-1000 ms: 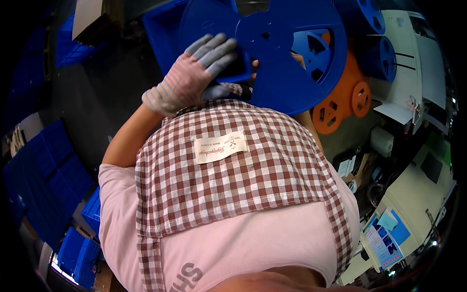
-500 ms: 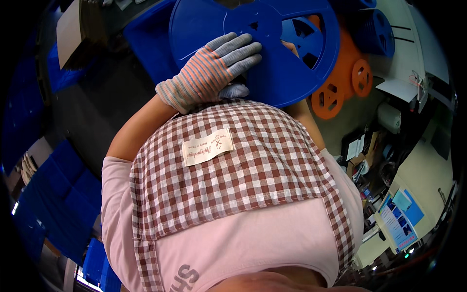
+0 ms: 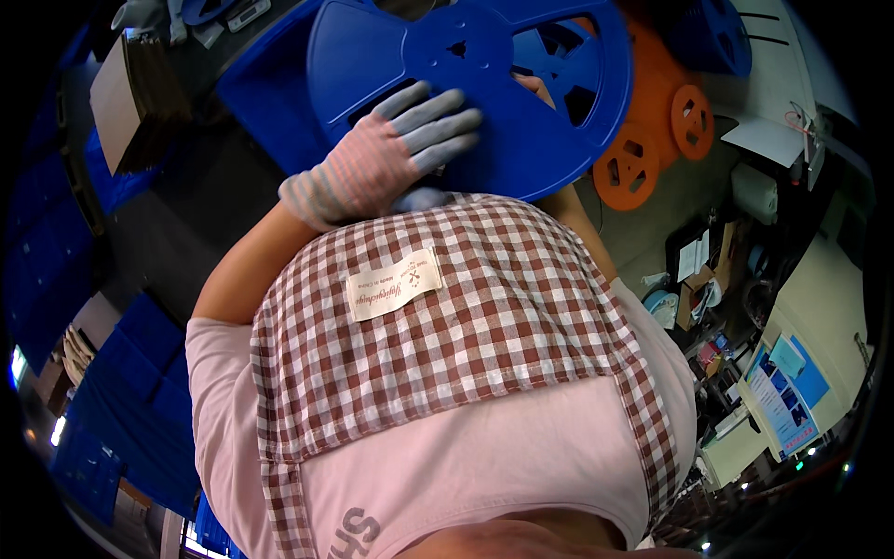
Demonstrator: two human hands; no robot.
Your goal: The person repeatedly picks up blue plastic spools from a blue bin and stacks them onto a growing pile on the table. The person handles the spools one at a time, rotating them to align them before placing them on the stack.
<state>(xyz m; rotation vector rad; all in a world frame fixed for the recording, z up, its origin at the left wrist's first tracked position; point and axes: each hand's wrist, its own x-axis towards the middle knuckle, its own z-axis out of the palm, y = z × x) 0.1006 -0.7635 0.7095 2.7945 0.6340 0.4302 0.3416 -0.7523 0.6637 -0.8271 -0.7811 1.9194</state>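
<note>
A large blue plastic reel with wide cutouts stands in front of my checked apron. My left hand, in a striped glove with grey fingertips, lies across the reel's near left side. Its fingers are stretched out and slightly blurred, the thumb low near the apron. Behind the reel, my right hand shows only in part through the right cutout, bare fingers bent at the cutout's edge; the rest of it is hidden. Through that same cutout more blue reel parts can be seen.
Orange reels stand to the right, beside a pale table. A stack of blue reels sits at the far right. On the left are a blue bin and a pile of cardboard.
The reel has shifted a little left and upward in the picture. My left hand has slid slightly left and down across it, its fingers still stretched out.
</note>
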